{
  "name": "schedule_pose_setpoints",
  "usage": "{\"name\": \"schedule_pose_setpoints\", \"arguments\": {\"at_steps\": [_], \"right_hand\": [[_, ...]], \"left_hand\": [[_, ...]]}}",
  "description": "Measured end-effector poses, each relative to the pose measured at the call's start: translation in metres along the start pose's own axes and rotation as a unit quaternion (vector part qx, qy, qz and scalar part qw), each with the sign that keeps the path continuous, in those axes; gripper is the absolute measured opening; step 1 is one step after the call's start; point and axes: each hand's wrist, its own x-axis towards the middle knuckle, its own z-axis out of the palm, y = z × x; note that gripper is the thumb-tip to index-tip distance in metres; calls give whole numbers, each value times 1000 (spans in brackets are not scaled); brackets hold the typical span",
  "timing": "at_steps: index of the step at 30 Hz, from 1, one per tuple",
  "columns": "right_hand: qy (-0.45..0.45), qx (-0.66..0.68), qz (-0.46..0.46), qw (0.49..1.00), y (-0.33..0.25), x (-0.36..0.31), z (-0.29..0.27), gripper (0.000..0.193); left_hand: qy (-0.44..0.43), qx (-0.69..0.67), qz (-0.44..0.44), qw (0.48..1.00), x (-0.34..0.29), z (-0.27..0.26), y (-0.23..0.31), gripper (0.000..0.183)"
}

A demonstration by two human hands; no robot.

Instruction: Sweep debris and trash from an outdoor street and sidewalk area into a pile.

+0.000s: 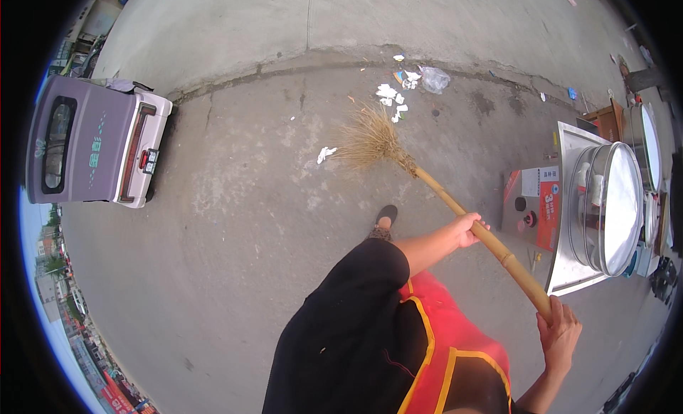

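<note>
A long bamboo broom (445, 197) slants across the view, its handle running down to the right. My left hand (469, 230) is closed around the middle of the handle. Near the top end of the handle, my right hand (558, 333) is wrapped round it. The straw bristles (371, 138) rest on the grey pavement. Crumpled white paper (390, 94) lies just beyond them, beside a clear plastic bag (434, 80). Another white paper scrap (326, 154) touches or nearly touches the bristles' left edge.
A purple and white vehicle (92, 140) stands at the left. On the right, a metal-topped stand with a red and grey side (533, 208) carries round steel pans (617, 208). A cracked seam (235, 80) crosses the pavement at the far side. My shoe (386, 215) shows near the middle.
</note>
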Motion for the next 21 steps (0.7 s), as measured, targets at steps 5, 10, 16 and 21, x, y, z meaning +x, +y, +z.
{"name": "schedule_pose_setpoints", "arguments": {"at_steps": [5,10,16,21], "right_hand": [[23,25,98,995,-9,-31,15,42],[30,129,113,985,14,-33,18,36],[17,186,-63,980,-23,34,57,32],[11,154,-136,979,-115,112,59,32]], "left_hand": [[-126,110,70,983,3,38,0,12],[-81,125,95,984,-22,32,-7,14],[72,55,162,983,-50,-68,71,13],[85,-113,149,979,-75,-160,185,15]]}}
